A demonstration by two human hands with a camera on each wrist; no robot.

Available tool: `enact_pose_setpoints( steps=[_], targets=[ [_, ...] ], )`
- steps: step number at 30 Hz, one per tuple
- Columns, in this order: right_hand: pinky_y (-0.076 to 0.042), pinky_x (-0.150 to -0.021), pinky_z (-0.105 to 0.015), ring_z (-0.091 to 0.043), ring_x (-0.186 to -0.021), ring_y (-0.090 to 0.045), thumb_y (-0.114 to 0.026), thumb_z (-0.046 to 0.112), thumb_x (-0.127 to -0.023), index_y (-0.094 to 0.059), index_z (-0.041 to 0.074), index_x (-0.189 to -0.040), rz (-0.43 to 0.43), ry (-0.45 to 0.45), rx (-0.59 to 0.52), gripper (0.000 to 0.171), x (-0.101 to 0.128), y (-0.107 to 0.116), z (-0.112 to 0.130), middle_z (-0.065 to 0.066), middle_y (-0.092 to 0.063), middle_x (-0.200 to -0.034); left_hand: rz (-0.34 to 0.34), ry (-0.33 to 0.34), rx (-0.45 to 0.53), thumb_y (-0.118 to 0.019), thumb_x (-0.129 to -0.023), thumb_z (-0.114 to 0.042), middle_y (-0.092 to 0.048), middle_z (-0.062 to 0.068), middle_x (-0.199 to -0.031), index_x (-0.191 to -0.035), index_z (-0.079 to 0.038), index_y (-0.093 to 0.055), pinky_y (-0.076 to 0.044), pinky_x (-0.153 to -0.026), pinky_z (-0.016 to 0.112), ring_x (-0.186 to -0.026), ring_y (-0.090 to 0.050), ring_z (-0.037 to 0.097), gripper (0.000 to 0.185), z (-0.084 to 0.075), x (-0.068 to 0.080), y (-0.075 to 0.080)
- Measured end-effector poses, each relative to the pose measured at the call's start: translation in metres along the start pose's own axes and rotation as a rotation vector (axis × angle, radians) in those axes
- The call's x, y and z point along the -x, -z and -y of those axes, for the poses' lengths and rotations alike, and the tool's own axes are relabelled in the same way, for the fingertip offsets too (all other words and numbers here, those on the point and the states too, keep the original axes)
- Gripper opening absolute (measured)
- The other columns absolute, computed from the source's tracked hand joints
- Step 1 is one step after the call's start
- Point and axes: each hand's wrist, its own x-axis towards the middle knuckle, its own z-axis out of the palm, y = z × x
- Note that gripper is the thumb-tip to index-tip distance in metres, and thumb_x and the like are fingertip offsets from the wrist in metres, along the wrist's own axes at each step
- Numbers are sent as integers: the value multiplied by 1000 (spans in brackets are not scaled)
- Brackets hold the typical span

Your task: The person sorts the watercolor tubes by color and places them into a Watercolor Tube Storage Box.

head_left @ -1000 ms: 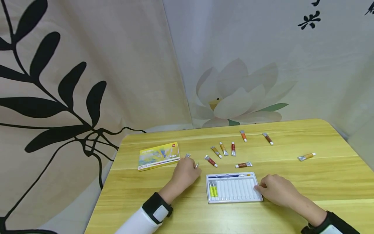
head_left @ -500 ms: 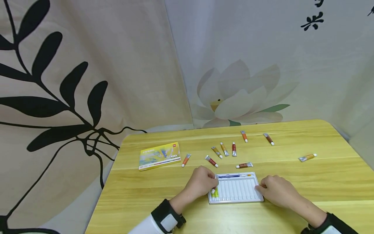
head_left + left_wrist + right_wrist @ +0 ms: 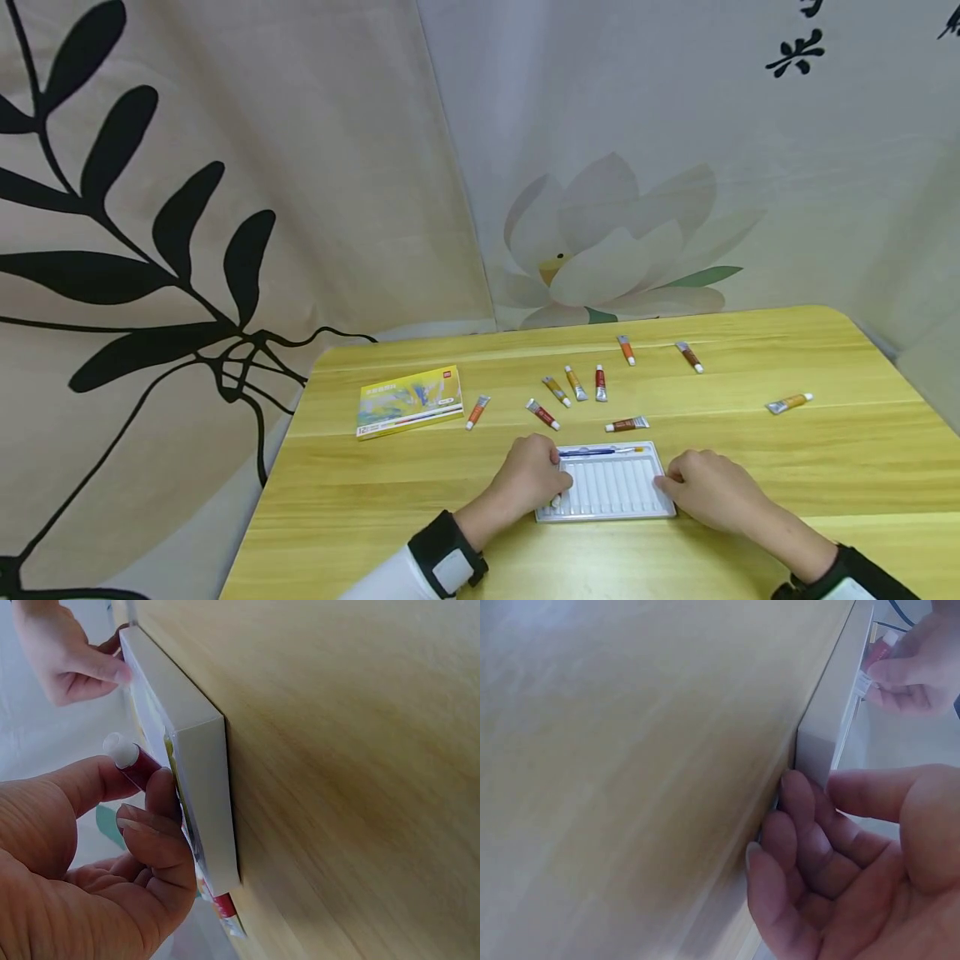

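Note:
A white plastic paint tray [image 3: 615, 486] with narrow slots lies near the front of the table, a blue-handled paintbrush [image 3: 600, 451] along its back groove. Over the tray's left end, my left hand [image 3: 531, 473] pinches a dark red paint tube [image 3: 139, 766] between thumb and fingers, its white cap sticking out. That hand mostly hides the yellow-green tubes in the leftmost slots; a sliver of one tube [image 3: 171, 757] shows in the left wrist view. My right hand [image 3: 708, 487] grips the tray's right edge, thumb on the rim and fingers curled against the side.
A yellow paint box [image 3: 410, 402] lies at the back left, with an orange tube [image 3: 477, 412] beside it. Several tubes are scattered behind the tray, among them a red one [image 3: 600, 383]. An ochre tube [image 3: 790, 404] lies far right. A printed curtain [image 3: 360, 208] hangs behind the table.
My left hand has moved right from beside the yellow box to the tray's left end, bringing the dark red paint tube. My right hand stays on the tray's right edge.

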Motion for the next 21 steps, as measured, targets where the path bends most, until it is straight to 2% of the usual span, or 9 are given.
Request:
enact_pose_setpoints(
  steps=[12, 21],
  targets=[
    [-24, -49, -23, -9, -48, -37, -71, 22, -99, -48, 18, -59, 4, -1, -10, 45, 0, 1, 0, 7, -41, -54, 34, 28, -25, -80, -86, -2, -50, 0, -58, -66, -7, -58, -33, -45, 23, -49, -47, 12, 30, 2, -5, 1],
    [-25, -49, -23, -9, -48, -37, -71, 22, -98, -48, 18, -59, 1, 11, -2, 45, -1, 0, -1, 6, -41, -54, 36, 27, -40, -80, -88, -5, -39, -8, -46, -53, -12, -49, -27, -41, 21, -41, -40, 8, 47, 3, -6, -1]
  ],
)
